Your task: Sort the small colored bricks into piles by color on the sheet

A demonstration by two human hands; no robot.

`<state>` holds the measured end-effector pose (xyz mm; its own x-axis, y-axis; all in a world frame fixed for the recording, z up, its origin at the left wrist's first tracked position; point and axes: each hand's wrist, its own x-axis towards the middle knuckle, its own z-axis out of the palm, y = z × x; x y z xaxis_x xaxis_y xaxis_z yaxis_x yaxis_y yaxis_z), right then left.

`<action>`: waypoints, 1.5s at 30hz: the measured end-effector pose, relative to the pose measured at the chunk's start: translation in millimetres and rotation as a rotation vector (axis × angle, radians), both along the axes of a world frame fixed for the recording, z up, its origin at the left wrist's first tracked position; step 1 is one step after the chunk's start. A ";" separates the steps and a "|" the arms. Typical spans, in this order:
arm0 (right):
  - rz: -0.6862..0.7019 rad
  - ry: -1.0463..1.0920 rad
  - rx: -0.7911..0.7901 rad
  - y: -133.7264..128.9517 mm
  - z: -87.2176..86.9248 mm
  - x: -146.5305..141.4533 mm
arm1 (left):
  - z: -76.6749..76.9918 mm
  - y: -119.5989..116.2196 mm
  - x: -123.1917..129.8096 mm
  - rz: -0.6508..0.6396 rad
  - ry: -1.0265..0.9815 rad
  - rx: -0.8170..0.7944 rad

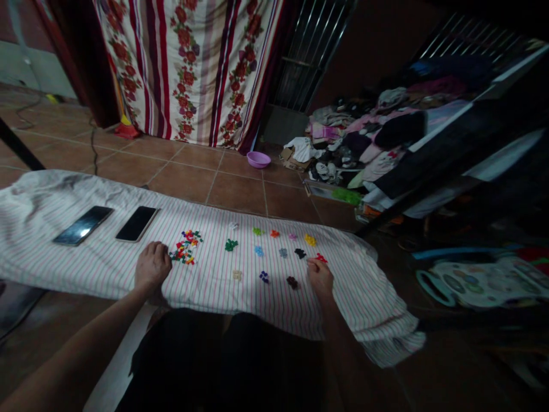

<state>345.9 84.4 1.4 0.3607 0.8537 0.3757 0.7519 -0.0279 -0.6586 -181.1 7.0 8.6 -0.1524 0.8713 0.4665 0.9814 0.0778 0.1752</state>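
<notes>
Small mixed-colour pieces (185,247) lie in a loose heap on the striped cloth. My left hand (153,264) rests at the heap's left edge, its fingers curled together; anything inside them is hidden. On the right, my right hand (321,277) has its fingertips pinched together beside the red pieces (321,258); I cannot make out what they hold. Close to that hand are little piles of black pieces (299,253), brown pieces (292,282) and yellow pieces (310,240). Between the hands sit more single-colour piles, among them green pieces (231,245), light blue pieces (258,250) and beige pieces (237,275).
Two phones (137,224) lie on the left part of the striped cloth (206,292) covering the table. Beyond it, a purple basin (258,159) stands on the tiled floor before a flowered curtain (184,68). Heaped clothes (355,137) fill the back right.
</notes>
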 end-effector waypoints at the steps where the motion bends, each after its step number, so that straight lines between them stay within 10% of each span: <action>1: 0.016 -0.010 0.011 -0.1 -0.1 -4.7 | -0.7 0.3 -0.4 -0.003 -0.001 0.001; 45: 1.052 -0.089 0.026 -16.6 5.1 -318.7 | 1.4 -0.9 2.9 0.019 -0.113 0.007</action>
<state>27.3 67.7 6.5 -0.5860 0.7120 0.3868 0.4350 0.6792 -0.5912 -178.2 6.1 9.9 -0.2211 0.8645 0.4514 0.9538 0.0950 0.2851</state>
